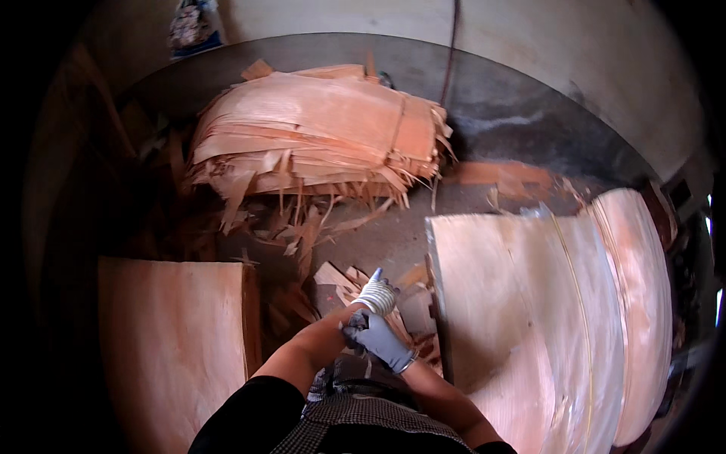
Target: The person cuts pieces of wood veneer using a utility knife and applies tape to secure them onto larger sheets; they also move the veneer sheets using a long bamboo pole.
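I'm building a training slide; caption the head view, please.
Gloved right hand at the wrist of the gloved left hand, between wood veneer stacks, a ragged veneer bundle beyond.

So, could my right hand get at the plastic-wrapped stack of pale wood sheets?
Probably yes: the grey-gloved right hand is at the left forearm, but nothing visible blocks its way to the plastic-wrapped stack.

White-striped glove (377, 296) and grey glove (384, 345) — both worn, close together

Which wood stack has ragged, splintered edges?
The far stack, by the wall: torn strips hang off its front, while the left stack and right stack have neater edges.
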{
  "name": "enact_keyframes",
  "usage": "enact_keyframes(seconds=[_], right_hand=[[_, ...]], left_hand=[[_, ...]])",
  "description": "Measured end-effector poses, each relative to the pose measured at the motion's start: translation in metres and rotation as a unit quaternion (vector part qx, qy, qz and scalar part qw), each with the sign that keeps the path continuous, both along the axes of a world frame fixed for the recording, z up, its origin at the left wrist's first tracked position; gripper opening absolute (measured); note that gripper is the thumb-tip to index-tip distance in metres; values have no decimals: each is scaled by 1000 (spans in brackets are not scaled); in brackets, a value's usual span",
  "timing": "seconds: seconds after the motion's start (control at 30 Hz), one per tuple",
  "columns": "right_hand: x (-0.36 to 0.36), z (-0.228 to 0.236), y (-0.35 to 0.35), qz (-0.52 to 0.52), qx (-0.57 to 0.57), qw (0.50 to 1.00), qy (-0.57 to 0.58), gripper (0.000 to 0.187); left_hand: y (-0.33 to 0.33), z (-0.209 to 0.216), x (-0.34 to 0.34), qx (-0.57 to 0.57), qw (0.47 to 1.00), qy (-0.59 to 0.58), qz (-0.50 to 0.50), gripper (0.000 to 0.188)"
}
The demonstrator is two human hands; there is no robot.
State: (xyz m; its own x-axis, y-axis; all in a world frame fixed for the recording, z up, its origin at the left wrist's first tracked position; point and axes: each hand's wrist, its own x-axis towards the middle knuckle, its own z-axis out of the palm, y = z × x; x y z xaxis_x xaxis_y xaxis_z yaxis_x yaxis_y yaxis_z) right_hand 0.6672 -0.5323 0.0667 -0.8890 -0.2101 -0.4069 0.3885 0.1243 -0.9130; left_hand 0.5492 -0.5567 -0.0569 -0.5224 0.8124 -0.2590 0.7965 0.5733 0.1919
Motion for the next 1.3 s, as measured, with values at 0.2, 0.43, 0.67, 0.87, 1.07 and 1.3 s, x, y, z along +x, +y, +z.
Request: enact_keyframes(seconds=[0.2, 0.43, 0.67, 0.87, 1.07, 1.3], right_hand=[[-127, -8, -43, 145, 224, 950, 162, 27], [-279, -93, 79, -35, 126, 989, -63, 15], [-422, -113, 150, -100, 61, 980, -160, 10], [-577, -159, 140, -84, 155, 982, -70, 9], [-688, -226, 143, -220, 90, 966, -99, 8], [-764, -283, 172, -412, 57, 904, -94, 29]], left_hand=[[-85, -13, -121, -2, 990, 14, 139, 35], [-159, 12, -265, 121, 948, 67, 286, 29], [-259, 13, -332, 103, 892, 4, 441, 31], [-295, -7, -448, 86, 889, -14, 450, 33], [-315, -11, -600, 37, 932, -27, 361, 34], [-299, 8, -699, 39, 968, -29, 244, 32]])
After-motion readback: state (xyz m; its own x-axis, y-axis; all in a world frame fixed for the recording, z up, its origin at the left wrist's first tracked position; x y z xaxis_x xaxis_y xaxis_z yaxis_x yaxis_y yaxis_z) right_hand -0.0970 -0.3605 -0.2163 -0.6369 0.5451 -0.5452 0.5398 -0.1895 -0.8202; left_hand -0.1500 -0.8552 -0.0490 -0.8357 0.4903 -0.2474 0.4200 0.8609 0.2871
